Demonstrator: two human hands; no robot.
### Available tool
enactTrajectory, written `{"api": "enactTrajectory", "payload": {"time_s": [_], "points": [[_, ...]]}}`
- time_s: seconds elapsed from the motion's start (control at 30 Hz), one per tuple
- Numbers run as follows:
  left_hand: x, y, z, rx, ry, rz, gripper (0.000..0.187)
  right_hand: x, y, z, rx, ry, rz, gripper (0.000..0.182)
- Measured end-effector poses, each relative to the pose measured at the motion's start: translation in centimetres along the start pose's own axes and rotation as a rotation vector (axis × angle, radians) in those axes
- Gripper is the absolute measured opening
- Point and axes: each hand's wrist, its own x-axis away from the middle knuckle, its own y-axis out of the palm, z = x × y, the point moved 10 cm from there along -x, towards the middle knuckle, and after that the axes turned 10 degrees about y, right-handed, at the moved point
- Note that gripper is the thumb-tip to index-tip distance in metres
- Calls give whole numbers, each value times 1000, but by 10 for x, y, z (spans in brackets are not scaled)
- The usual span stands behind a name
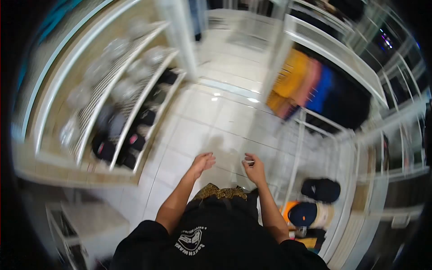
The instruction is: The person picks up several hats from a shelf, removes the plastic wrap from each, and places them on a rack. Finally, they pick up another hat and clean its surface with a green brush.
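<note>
My left hand (203,164) is held out in front of my waist over the white tiled floor (180,135), its fingers loosely apart with nothing in them. My right hand (254,168) hovers at about the same height, a gap away from the left. Its fingers are slightly bent and apart, and no object shows in it. Neither hand touches anything. Below them are my black shirt (216,229) and a patterned gold-brown cloth (220,191) at my waist.
On the left, a slanted rack (101,108) carries clear-wrapped rounded items and dark caps. At the right, yellow, pink, blue and black garments (299,74) hang from a white frame. Dark caps (320,190) lie low on the right. A pale box-like stand (96,225) is lower left.
</note>
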Motion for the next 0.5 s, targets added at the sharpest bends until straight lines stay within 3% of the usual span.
{"api": "enactTrajectory", "payload": {"time_s": [0.13,0.23,0.3,0.5], "points": [[71,-163,46,181,214,344,40,-6,146,-88,8,-86,-261,37],[133,-253,43,301,268,576,34,7,262,-139,-59,-139,-533,35],[166,-292,33,349,291,666,32,23,329,-167,-92,-138,-757,34],[229,-340,23,460,298,856,34,52,459,-222,-61,-18,-1044,35]]}}
